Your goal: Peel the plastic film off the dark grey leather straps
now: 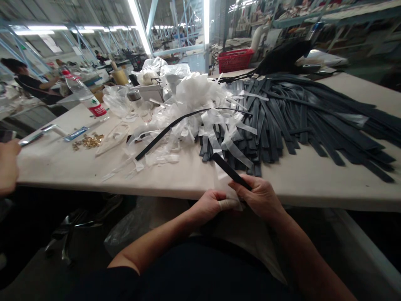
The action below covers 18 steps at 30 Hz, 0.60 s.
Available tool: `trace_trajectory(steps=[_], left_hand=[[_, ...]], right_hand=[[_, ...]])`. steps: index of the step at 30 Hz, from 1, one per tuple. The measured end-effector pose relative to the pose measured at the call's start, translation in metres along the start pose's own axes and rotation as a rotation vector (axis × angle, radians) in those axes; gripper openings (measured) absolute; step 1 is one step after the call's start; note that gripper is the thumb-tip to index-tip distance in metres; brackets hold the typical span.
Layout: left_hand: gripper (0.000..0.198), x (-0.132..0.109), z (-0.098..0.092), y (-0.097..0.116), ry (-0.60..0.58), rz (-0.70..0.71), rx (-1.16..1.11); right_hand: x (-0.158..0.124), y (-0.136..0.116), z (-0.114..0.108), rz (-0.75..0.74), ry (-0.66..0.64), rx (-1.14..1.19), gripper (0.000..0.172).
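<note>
At the table's front edge, my right hand (261, 196) is closed round a black strap (231, 171), whose free end points up and left. My left hand (213, 205) is closed just beside it, with a pale covering on one finger. A thin white strip (221, 170) runs down between the hands, and my left fingers pinch its lower part. Beyond them lies a big heap of dark grey straps (282, 117). A loose pile of white peeled strips (194, 96) sits left of that heap, with a single black strap (169, 127) lying across it.
A plastic bottle (84, 94), a glass jar (138, 104), a blue packet (76, 133) and small gold metal pieces (92, 141) are on the table's left. A red basket (235, 60) stands behind. Another person's hand (8, 165) shows at the left edge.
</note>
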<state>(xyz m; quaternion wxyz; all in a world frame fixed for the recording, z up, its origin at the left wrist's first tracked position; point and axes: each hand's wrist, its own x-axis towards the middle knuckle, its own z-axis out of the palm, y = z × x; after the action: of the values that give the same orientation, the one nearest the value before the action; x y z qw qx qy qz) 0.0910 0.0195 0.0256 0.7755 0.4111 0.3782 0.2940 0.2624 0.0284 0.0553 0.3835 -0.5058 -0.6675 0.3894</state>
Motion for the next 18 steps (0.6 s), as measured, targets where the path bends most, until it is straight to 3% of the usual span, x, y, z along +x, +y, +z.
trace_trajectory(steps=[3, 8, 13, 18], left_hand=[[0.039, 0.002, -0.002, 0.004, 0.061, 0.043, -0.128], [0.049, 0.008, -0.005, 0.008, 0.187, 0.095, -0.321], [0.05, 0.013, -0.002, 0.006, 0.219, 0.082, -0.415], [0.046, 0.013, 0.002, 0.003, 0.198, 0.089, -0.428]], right_hand=[[-0.015, 0.003, -0.011, 0.06, 0.081, 0.046, 0.038], [-0.063, 0.007, -0.021, 0.208, 0.198, 0.051, 0.04], [-0.101, 0.009, -0.011, 0.08, 0.067, -0.097, 0.042], [-0.106, 0.015, 0.001, 0.05, 0.034, -0.105, 0.042]])
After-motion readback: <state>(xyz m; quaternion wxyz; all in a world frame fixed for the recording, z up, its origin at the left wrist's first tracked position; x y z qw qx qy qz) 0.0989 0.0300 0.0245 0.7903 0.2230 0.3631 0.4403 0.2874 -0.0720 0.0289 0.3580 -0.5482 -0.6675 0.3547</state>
